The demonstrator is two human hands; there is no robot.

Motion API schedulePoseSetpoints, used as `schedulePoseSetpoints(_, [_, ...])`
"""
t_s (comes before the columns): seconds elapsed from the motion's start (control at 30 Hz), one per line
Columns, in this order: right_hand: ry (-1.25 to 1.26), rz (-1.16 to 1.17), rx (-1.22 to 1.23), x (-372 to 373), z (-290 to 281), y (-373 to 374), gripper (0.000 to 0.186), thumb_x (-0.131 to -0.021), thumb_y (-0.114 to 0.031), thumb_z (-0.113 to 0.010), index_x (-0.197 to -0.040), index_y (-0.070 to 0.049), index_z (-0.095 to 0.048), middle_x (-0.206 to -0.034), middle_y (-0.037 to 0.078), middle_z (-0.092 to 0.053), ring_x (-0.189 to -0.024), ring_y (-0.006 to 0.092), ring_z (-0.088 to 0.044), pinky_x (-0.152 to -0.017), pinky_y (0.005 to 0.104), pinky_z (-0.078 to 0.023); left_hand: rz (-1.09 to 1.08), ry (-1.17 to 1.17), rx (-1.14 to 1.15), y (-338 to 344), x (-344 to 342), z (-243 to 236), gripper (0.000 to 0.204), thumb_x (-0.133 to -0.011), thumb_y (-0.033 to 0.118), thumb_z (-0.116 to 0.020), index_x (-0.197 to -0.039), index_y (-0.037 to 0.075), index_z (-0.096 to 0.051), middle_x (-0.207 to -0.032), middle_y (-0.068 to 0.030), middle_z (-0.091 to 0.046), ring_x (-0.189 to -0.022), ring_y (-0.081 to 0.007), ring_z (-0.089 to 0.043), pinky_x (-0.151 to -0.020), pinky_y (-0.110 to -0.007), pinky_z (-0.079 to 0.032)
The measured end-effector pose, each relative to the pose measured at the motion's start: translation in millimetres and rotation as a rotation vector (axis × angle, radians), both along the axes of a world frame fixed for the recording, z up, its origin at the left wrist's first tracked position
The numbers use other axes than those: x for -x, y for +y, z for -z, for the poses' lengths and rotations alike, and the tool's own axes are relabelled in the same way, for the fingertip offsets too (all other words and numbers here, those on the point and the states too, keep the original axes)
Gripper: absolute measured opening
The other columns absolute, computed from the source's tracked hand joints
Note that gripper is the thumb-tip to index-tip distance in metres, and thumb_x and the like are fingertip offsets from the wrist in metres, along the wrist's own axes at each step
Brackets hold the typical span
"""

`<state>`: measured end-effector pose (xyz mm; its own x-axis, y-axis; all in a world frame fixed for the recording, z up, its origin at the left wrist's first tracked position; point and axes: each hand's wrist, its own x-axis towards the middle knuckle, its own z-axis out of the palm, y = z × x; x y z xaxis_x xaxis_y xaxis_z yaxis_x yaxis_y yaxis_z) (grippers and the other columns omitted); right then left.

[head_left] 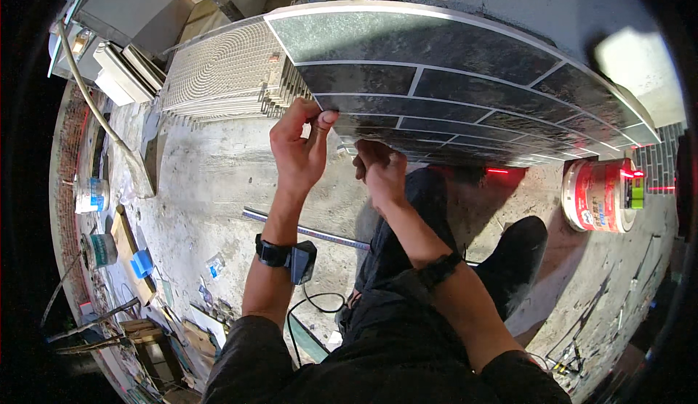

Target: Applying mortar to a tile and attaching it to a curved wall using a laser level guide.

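Observation:
Dark grey brick-shaped tiles [465, 84] with pale joints cover the face in front of me, with a light upper edge. My left hand [299, 150] is raised at the left edge of this face. Its fingers are curled, and thumb and forefinger are closed near a tile corner; anything between them is too small to make out. Lower and to the right, my right hand [383, 175] is close to the lower tile rows. Its fingers are bent together, and what they hold, if anything, is hidden. Left of the tiled face stands a stack of ridged beige tiles [218, 77].
A red-and-white bucket [592, 197] stands at the right, with a green-black laser device [635, 190] by it and red light lines nearby. A long metal strip [313, 229] lies on the floor. Buckets [92, 195], a wooden board [127, 248] and scraps lie at left.

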<state>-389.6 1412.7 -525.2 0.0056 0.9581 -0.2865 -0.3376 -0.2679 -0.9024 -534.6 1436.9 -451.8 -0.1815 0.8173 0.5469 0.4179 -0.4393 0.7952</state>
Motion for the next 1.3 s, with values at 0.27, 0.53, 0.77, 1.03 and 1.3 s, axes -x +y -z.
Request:
schedulePoseSetpoints(0.27, [-0.248, -0.239, -0.089, -124, -3, -38, 0.019, -0.099, -0.015, -0.065, -0.097, 0.003, -0.069, -0.070, 0.005, -0.065, -0.054, 0.0102, -0.058, -0.050, 0.0275, -0.046, 0.059, 0.401, 0.181, -7, 5, 41, 0.020, -0.080, 0.006, -0.079, -0.084, 0.001, -0.061, -0.082, -0.0129, -0.060, -0.075, -0.0339, -0.061, -0.064, -0.041, -0.049])
schedulePoseSetpoints(0.53, [-0.505, -0.171, -0.054, -278, -12, -83, 0.024, -0.098, -0.012, -0.066, -0.114, 0.006, -0.069, -0.078, 0.007, -0.068, -0.062, 0.0125, -0.064, -0.057, 0.0268, -0.053, 0.101, 0.423, 0.107, -5, 10, 54, 0.009, -0.086, 0.006, -0.073, -0.090, 0.001, -0.066, -0.087, -0.0154, -0.065, -0.082, -0.0381, -0.062, -0.070, -0.044, -0.050])
schedulePoseSetpoints(0.77, [-0.382, 0.076, 0.015, -352, -32, -108, 0.023, -0.096, -0.013, -0.067, -0.107, 0.007, -0.070, -0.085, 0.011, -0.072, -0.073, 0.0171, -0.071, -0.062, 0.0277, -0.054, -0.111, 0.734, 0.295, -18, 0, 46, 0.020, -0.096, 0.021, -0.065, -0.088, 0.004, -0.070, -0.084, -0.0196, -0.069, -0.077, -0.0417, -0.065, -0.066, -0.047, -0.049])
schedulePoseSetpoints(1.03, [-0.266, 0.124, -0.027, -382, -62, -123, 0.022, -0.097, -0.011, -0.065, -0.109, 0.007, -0.070, -0.087, 0.013, -0.072, -0.075, 0.0187, -0.072, -0.064, 0.0286, -0.057, 0.528, 0.847, 0.398, -72, -155, -39, 0.016, -0.086, 0.011, -0.072, -0.100, 0.003, -0.069, -0.093, -0.0197, -0.069, -0.091, -0.0400, -0.066, -0.077, -0.046, -0.054])
schedulePoseSetpoints(1.3, [-0.230, -0.051, -0.285, -381, -116, -141, 0.021, -0.099, -0.017, -0.067, -0.102, 0.004, -0.069, -0.083, 0.008, -0.073, -0.069, 0.0133, -0.070, -0.058, 0.0285, -0.053, 0.867, 0.525, 0.566, -82, -336, -117, 0.018, -0.095, 0.013, -0.066, -0.104, -0.002, -0.067, -0.090, -0.0186, -0.070, -0.078, -0.0312, -0.068, -0.070, -0.038, -0.052])
